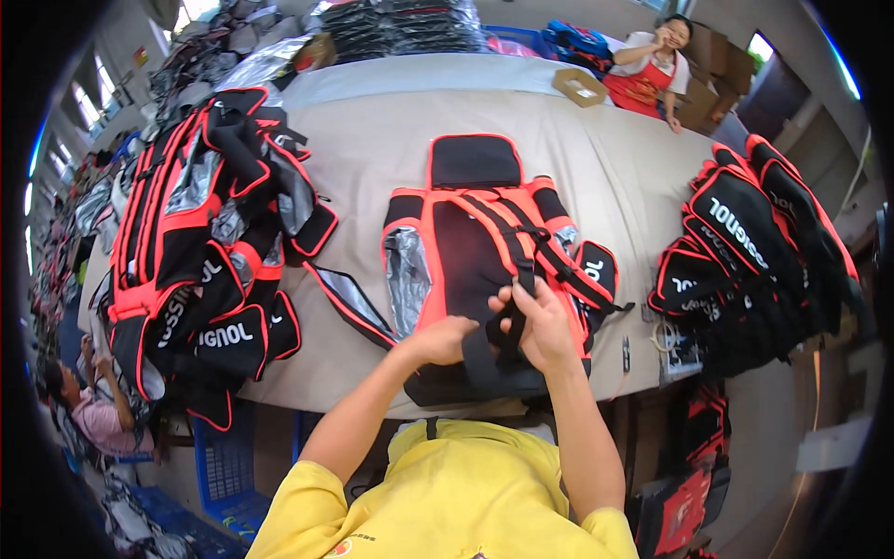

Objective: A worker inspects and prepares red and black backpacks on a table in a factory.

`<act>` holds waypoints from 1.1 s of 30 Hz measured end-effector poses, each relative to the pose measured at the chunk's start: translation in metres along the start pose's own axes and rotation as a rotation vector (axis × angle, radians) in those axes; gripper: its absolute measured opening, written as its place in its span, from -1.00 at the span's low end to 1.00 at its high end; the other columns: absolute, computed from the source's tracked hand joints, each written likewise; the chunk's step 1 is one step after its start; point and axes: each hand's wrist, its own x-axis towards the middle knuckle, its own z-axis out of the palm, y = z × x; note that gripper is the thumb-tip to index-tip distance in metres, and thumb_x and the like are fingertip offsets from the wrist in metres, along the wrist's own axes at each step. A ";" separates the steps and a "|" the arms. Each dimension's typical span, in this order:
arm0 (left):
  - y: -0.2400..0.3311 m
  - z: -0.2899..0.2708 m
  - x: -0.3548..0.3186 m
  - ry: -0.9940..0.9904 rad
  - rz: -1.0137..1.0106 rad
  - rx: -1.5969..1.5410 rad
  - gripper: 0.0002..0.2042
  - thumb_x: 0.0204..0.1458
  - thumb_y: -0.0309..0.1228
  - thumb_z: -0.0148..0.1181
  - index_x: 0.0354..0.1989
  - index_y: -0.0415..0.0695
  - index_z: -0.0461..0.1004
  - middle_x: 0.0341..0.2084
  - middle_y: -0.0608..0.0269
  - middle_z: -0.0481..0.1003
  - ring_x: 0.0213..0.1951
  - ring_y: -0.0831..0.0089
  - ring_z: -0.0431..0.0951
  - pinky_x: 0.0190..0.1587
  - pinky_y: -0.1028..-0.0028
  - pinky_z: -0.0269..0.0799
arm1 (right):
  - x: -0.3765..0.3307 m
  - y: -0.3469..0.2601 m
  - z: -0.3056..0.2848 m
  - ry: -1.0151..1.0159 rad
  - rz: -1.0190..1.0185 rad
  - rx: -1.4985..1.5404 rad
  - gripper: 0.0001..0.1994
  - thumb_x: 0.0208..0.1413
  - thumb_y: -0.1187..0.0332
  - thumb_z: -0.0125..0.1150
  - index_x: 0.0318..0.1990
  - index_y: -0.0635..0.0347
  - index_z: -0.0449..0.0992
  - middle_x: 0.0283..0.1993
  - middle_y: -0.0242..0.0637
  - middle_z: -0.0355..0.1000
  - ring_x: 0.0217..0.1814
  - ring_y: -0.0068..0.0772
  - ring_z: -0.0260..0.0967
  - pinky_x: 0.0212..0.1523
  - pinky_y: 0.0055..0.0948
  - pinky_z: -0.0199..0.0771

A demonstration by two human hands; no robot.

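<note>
Black-and-coral fabric backpack (pixel 458 256) lies straps-up, central on beige tablecloth (pixel 358 154). Toward its five o'clock, the right hand (pixel 542 326) curls its fingers around a black webbing strap (pixel 524 268); toward six, the left hand's (pixel 440 342) fingers are largely hidden, grip impossible to tell.

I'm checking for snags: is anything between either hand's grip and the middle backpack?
Nothing visible. The right grip holds a black strap over the middle backpack; the left grip, partly hidden, is at wide black webbing. The left bag pile and right bag pile lie aside.
</note>
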 end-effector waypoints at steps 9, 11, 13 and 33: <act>0.028 0.002 -0.052 0.441 0.089 -0.114 -0.35 0.24 -0.37 0.33 0.49 -0.29 0.31 0.09 -0.10 0.61 0.13 0.19 0.64 0.17 0.32 0.54 | 0.026 -0.025 0.023 0.163 -0.099 -0.112 -0.78 0.48 0.29 0.26 0.16 0.06 0.51 0.13 -0.28 0.63 0.22 -0.24 0.63 -0.07 -0.31 0.59; 0.029 0.010 -0.061 0.453 0.313 0.356 -0.09 0.07 -0.30 0.49 0.57 -0.27 0.15 -0.08 -0.10 0.56 -0.07 0.01 0.63 -0.02 0.18 0.62 | 0.028 -0.027 0.030 0.117 -0.128 -0.206 -0.80 0.48 0.32 0.23 0.15 0.10 0.52 0.14 -0.24 0.65 0.19 -0.26 0.65 -0.12 -0.36 0.63; 0.021 0.010 -0.066 0.434 0.155 0.419 -0.07 0.00 -0.36 0.49 0.58 -0.24 0.16 -0.13 -0.04 0.53 -0.14 0.02 0.61 -0.06 0.14 0.61 | 0.031 -0.028 0.035 0.170 -0.142 -0.222 -0.81 0.49 0.35 0.23 0.14 0.15 0.49 0.14 -0.18 0.64 0.21 -0.19 0.65 -0.14 -0.37 0.68; -0.011 -0.072 0.014 0.904 -0.074 -0.923 -0.64 0.26 -0.60 0.09 0.22 -0.18 0.47 -0.29 0.22 0.60 -0.32 0.41 0.63 -0.24 0.33 0.59 | -0.040 -0.009 0.012 0.229 0.043 -0.032 -0.73 0.52 0.37 0.12 0.28 0.11 0.43 -0.12 -0.30 0.59 -0.28 -0.61 0.56 -0.55 -0.68 0.41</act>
